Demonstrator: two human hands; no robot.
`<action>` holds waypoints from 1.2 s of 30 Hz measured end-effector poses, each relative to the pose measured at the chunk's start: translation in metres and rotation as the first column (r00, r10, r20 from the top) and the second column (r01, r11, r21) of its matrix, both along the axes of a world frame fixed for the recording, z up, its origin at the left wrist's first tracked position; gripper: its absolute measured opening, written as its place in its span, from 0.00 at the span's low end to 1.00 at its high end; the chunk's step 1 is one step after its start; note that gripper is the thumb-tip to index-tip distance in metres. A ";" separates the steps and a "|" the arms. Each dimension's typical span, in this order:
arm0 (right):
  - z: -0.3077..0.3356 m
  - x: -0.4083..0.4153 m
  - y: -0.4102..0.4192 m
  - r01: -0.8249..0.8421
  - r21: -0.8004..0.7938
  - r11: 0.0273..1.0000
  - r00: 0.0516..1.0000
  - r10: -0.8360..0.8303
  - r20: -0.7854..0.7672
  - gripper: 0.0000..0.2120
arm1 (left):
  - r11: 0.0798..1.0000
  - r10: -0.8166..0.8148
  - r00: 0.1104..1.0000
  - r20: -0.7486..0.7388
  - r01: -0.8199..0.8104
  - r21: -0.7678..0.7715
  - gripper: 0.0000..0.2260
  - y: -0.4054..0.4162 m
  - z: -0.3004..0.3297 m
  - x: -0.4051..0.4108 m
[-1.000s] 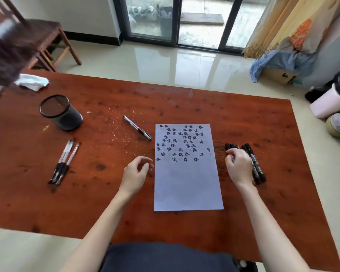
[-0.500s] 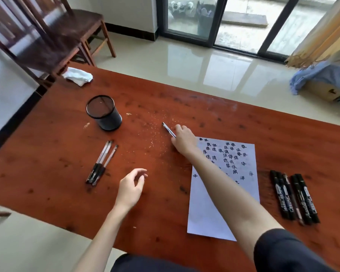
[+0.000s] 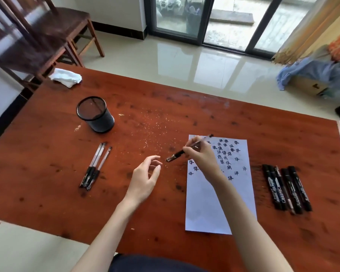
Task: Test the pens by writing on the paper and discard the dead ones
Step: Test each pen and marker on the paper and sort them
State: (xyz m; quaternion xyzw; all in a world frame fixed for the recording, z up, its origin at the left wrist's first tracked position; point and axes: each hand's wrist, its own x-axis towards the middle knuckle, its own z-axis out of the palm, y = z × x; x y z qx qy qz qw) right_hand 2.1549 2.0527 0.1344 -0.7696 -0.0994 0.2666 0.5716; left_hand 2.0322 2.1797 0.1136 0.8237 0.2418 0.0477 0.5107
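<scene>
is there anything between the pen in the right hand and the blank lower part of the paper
Nothing visible. The right hand holds the pen above the paper's upper left edge, and the unwritten lower half lies bare; only the person's own right forearm crosses over it. The markers lie off to the right of the sheet.

1. The right hand (image 3: 201, 156) is seen reaching forward and to the left, with its bare forearm stretched diagonally up from the lower right of the view.
2. Its fingers (image 3: 190, 147) are curled, and a pen (image 3: 186, 149) is pinched between them and the thumb.
3. The pen is held tilted, with its dark end pointed left toward the other hand.
4. The left hand (image 3: 145, 179) is held just left of that dark end, raised above the tabletop (image 3: 47, 154), palm turned rightward.
5. Its fingers (image 3: 155, 160) are loosely bent and spread, and nothing is held in them.
6. The left forearm is extended from the lower centre, bare.
</scene>
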 end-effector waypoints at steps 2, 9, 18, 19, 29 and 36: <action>0.004 -0.016 -0.027 0.061 0.105 0.993 0.993 -0.050 -0.109 0.12 | 0.995 -0.101 0.994 0.029 0.101 -0.018 0.12 -0.013 0.008 0.005; 0.007 -0.065 -0.098 0.365 0.285 0.886 0.892 -0.244 -0.381 0.13 | 0.915 -0.389 0.921 0.025 0.383 0.126 0.06 -0.063 0.011 -0.001; 0.033 -0.080 -0.128 0.605 0.628 0.490 0.785 -0.232 -0.575 0.15 | 0.836 -0.527 0.850 0.015 0.514 0.194 0.06 -0.107 0.037 -0.009; 0.039 -0.081 -0.127 0.595 0.668 0.446 0.795 -0.205 -0.571 0.13 | 0.832 -0.529 0.848 0.041 0.508 0.221 0.07 -0.111 0.042 -0.009; 0.069 -0.084 -0.126 0.543 0.776 0.321 0.839 -0.170 -0.517 0.19 | 0.723 -0.588 0.783 0.205 0.395 0.566 0.19 -0.126 0.058 -0.020; 0.078 -0.085 -0.132 0.569 0.731 0.377 0.821 -0.216 -0.528 0.20 | 0.725 -0.615 0.751 0.239 0.421 0.545 0.18 -0.130 0.052 -0.019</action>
